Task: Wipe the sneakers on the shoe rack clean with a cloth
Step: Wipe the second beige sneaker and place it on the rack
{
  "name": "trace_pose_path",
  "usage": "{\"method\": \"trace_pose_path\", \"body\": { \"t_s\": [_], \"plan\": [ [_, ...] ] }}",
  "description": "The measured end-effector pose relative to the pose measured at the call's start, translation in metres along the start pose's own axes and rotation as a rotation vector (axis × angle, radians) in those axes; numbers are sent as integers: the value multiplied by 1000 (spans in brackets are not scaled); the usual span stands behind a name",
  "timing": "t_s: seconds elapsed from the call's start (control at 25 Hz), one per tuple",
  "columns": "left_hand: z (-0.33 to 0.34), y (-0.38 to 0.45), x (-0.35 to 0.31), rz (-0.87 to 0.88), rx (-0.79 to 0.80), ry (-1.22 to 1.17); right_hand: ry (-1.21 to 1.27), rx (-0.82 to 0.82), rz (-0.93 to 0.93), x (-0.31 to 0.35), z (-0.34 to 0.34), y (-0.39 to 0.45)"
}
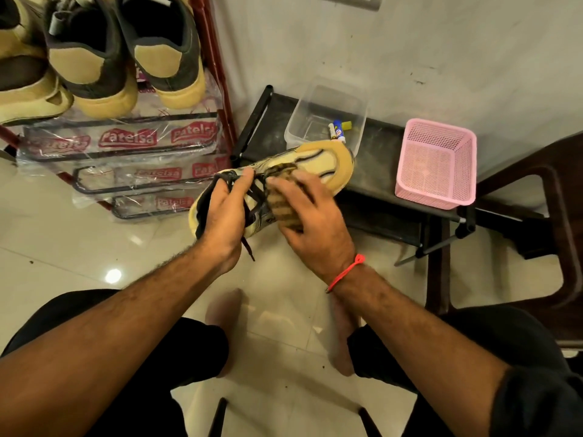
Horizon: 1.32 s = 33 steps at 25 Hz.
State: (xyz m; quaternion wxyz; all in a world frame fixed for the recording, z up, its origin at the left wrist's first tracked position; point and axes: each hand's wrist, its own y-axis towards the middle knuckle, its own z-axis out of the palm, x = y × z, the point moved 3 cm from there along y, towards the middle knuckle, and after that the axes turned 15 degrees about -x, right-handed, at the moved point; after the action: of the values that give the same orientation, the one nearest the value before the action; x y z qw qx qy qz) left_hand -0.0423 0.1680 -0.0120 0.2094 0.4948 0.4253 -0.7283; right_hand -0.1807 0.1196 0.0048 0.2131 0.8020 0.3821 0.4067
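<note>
Hands: left grips sneaker, right clutches cloth; rack wrap reads "Patelsa".

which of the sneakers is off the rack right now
The sneaker held in the left hand, sole tilted up, while the right hand presses a cloth on it. The others sit on the rack.

The held sneaker sits between the shoe rack at left and basket at right.
</note>
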Motion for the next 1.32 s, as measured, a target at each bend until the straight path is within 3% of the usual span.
{"method": "trace_pose_path", "body": {
  "t_s": [0.08,0.24,0.4,0.6,0.72,0.8,0.96,1.08,1.16,1.32],
  "plan": [
    [3,0,0,-85,42,-65,-39,0,-15,-16,-5,10],
    [10,-5,4,-105,102,-40,-78,-149,289,-45,-26,22],
    [9,-9,8,-87,156,-19,64,62,31,14,-3,7],
    [14,-16,7,-93,203,100,-48,-150,255,-31,-26,29],
    [14,-22,6,-190,258,-6,89,-17,50,22,-6,7],
    [13,-20,3,-188,272,-20,71,-2,-3,14,-10,15],
    [17,-20,2,-149,333,30,-53,-163,285,-31,-32,31],
    [16,-21,2,-156,326,-32,72,-1,65,19,-10,8],
    [15,-21,-2,-129,337,-45,72,4,-26,13,-10,14],
    [14,-22,0,-79,343,88,-141,-210,338,-58,-42,36]
  ]
}}
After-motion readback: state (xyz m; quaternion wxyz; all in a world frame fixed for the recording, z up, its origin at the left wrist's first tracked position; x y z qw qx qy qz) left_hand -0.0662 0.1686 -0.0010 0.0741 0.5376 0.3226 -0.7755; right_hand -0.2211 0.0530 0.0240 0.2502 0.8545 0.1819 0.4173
